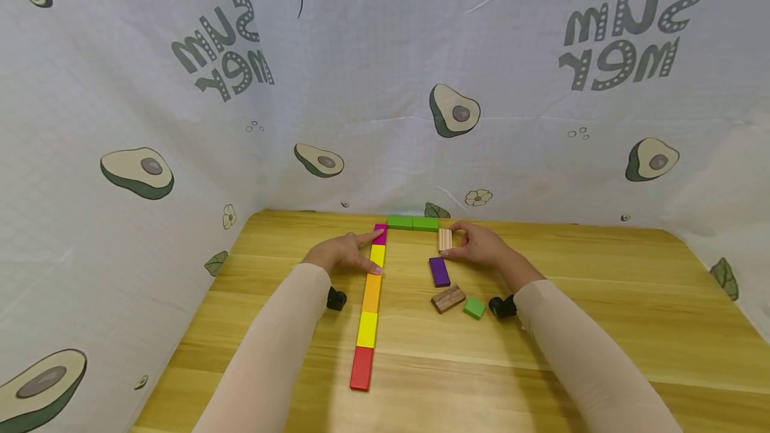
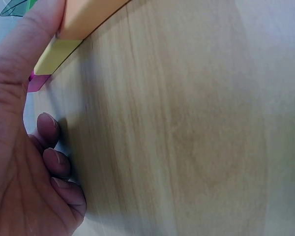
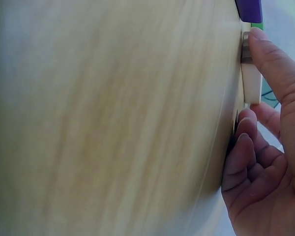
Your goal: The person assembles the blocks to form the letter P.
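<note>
A row of coloured blocks runs toward me: a magenta block (image 1: 380,235) at the far end, yellow (image 1: 377,255), an orange block (image 1: 371,293), yellow again and a red block (image 1: 361,369) nearest. My left hand (image 1: 343,252) rests along it, index finger on the magenta block, thumb near where yellow meets orange; its other fingers curl loosely. Between thumb and index finger, my right hand (image 1: 482,246) pinches a pale striped wooden block (image 1: 445,240) by its ends. That block sits just below the right end of two green blocks (image 1: 412,223) laid end to end.
Nearer me than the striped block lie a purple block (image 1: 440,272), a brown wood-grain block (image 1: 448,299) and a small green block (image 1: 474,308). A patterned white cloth (image 1: 385,85) hangs behind the wooden table (image 1: 601,326).
</note>
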A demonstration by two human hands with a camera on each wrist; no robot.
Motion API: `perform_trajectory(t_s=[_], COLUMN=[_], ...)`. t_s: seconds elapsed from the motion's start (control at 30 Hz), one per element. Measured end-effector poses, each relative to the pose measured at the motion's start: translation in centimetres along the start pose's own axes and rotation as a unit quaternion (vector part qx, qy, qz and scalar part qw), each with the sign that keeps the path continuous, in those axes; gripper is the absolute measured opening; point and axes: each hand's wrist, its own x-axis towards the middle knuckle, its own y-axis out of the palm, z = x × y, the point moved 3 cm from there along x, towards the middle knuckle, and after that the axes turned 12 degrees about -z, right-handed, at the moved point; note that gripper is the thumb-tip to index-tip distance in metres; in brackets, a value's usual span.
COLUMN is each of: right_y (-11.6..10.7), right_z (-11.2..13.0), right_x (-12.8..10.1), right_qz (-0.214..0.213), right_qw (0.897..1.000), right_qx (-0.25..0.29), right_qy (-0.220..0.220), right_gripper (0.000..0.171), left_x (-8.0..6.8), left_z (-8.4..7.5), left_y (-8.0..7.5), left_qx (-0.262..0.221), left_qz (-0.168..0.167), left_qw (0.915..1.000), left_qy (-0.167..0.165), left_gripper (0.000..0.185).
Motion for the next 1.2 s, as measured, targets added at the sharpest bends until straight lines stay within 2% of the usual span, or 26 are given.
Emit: perform_trajectory(t_s=[0.33,0.57,0.7,0.83,1.03,1.2], right_y=[0.0,-0.9,-1.5,-2.0,-2.5,-2.7], right_z=[0.0,-0.2,-0.1,0.4,1.4,2.1], right_x=[0.1,-1.1,-2.9,-5.7,-9.7,-11.1], right_qz=[0.004,0.006,0.034,0.076,0.124,0.127], right_qw=[1.0,0.999,0.998,0.996,0.991,0.988], right_qx=[-0.006,0.041,0.053,0.039,-0.034,-0.063], right_qy=[0.001,0.005,-0.023,-0.039,-0.04,-0.056], right_gripper=[0.072,0.087,0.078,0.061,0.047,0.034], left_x=[0.0,-0.2,-0.1,0.0,0.1,0.1], left_z=[0.1,-0.1,0.0,0.0,0.0,0.0], left_y=[-0.1,-0.1,-0.1,-0.1,0.0,0.0], left_qx=[0.004,0.006,0.01,0.015,0.017,0.017], left_qz=[-0.004,-0.002,0.0,0.002,0.005,0.003], left_qw=[1.0,1.0,0.9999,0.9999,0.9998,0.9999], left_qy=[0.002,0.003,0.003,0.003,0.004,0.004], left_gripper=[0.101,0.1,0.1,0.101,0.101,0.101])
